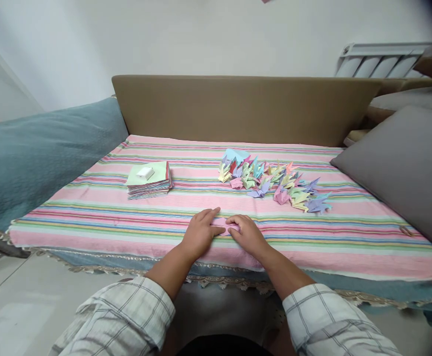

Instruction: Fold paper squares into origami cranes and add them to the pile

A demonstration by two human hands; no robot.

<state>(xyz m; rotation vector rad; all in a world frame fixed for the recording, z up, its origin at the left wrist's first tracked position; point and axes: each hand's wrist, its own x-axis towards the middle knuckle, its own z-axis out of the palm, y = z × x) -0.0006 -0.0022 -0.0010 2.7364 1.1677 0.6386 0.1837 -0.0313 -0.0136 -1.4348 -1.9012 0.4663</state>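
Both hands are at a small piece of pink-lilac paper (221,222), which lies on the striped cloth (108,207) over the sofa seat, close to its near edge and roughly midway between its left and right ends. The step in hand looks like working or flattening a fold, judging by how low the fingertips sit. Handling so small a fold would call for one hand to steady the paper while the other lines up and presses the crease.

The left hand (198,233) is spread, its forefinger reaching beyond the paper and its thumb over the left part. The right hand (250,236) is curled at the right end, thumb and forefinger a little apart at their tips (whether they pinch a layer, I cannot tell).

The paper's long axis seems to run left to right, about parallel to the seat's near edge; which way any tip points is hidden by the fingers. Beyond it, towards the back edge, folded paper cranes (264,183) lie to the right, and a paper stack (149,185) bearing a small white box (145,173) sits to the left.
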